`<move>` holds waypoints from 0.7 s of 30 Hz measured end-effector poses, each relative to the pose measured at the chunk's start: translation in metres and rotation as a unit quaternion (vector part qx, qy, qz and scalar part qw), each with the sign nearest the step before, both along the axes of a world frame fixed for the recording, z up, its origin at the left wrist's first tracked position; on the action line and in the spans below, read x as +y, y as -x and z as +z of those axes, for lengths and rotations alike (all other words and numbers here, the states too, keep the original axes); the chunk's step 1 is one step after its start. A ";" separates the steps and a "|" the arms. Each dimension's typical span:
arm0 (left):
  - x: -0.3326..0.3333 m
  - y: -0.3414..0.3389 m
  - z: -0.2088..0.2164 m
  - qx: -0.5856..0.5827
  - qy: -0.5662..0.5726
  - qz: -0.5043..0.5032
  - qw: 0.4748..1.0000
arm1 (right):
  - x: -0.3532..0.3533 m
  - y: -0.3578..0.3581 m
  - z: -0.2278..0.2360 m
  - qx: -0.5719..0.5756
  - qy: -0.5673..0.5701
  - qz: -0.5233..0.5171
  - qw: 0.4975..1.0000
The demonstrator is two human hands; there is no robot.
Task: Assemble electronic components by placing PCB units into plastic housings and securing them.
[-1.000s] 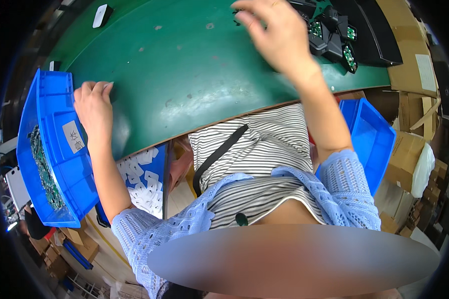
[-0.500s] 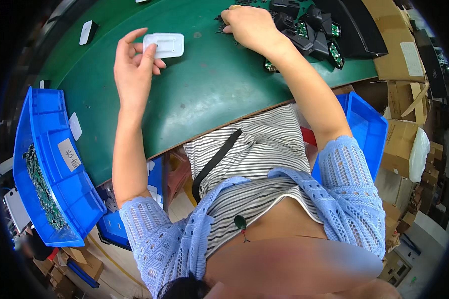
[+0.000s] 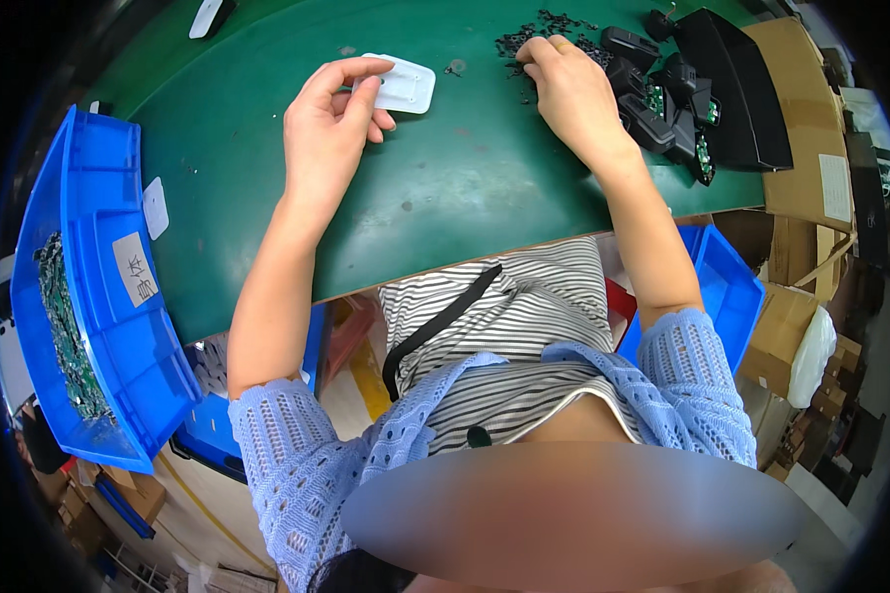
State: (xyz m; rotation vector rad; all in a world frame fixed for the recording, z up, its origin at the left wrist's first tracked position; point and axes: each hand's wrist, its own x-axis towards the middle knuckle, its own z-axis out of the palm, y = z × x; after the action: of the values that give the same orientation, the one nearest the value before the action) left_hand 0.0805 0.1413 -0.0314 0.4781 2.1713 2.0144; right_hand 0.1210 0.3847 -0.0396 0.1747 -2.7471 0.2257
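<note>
At eleven o'clock, the left hand (image 3: 322,130) pinches a white plastic cover (image 3: 411,89) over the bench (image 3: 445,198). At one o'clock, the right hand (image 3: 569,91) curls by small black parts (image 3: 561,22); I can't tell if it holds any. Best pinch gently, keeping the cover steady.

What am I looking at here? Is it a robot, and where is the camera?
No robot here: these are a person's own bare hands. The camera is worn on the head and looks down; its wide, round lens makes straight edges bend. On the green table, the left hand holds a white plastic piece. The right hand is at a scatter of tiny black parts; I can't tell if it has picked one up. Beside that lie black casings. The blue bin on the left holds green circuit boards.
</note>
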 end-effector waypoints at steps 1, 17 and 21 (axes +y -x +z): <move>0.000 0.000 0.000 -0.001 -0.001 0.002 1.000 | -0.001 0.000 0.000 0.018 0.017 0.012 1.000; 0.002 0.003 0.001 0.038 0.021 0.049 0.998 | -0.050 0.023 -0.001 -0.004 0.241 0.064 0.968; -0.001 0.000 0.002 0.043 0.029 0.060 0.997 | -0.062 0.026 0.005 -0.079 0.403 0.078 0.908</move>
State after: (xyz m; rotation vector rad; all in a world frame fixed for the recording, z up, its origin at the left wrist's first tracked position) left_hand 0.0809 0.1398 -0.0299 0.4449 2.3564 2.0192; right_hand 0.0955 0.3222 -0.0343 0.1480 -2.5384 1.4269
